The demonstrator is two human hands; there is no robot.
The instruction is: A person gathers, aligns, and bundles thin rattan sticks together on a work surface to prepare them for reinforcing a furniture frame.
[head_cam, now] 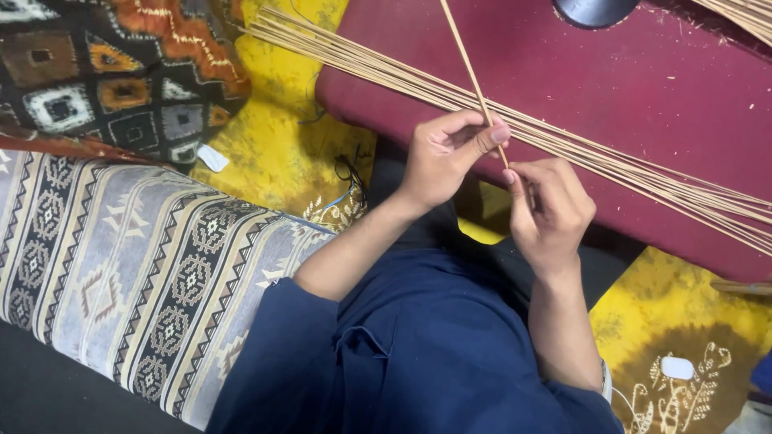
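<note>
**One thin stick pinched in two hands**

I look down from the head camera and see both hands meet on one thin stick (473,76); the left hand (442,157) is curled around it, thumb pressed on the stick; the right hand (551,205) is closed too, its fingertips (510,174) pinching the low end just below the left thumb; the two hands sit almost touching.

The stick runs long and straight, up and away from the hands, leaning a little to the left; its far end goes out of the top of the picture; its near end is at the right hand.

Under it lies a bundle of sticks (611,161) on a red cushion (643,88); those run across, from upper left to lower right, so the held stick crosses over them.
</note>
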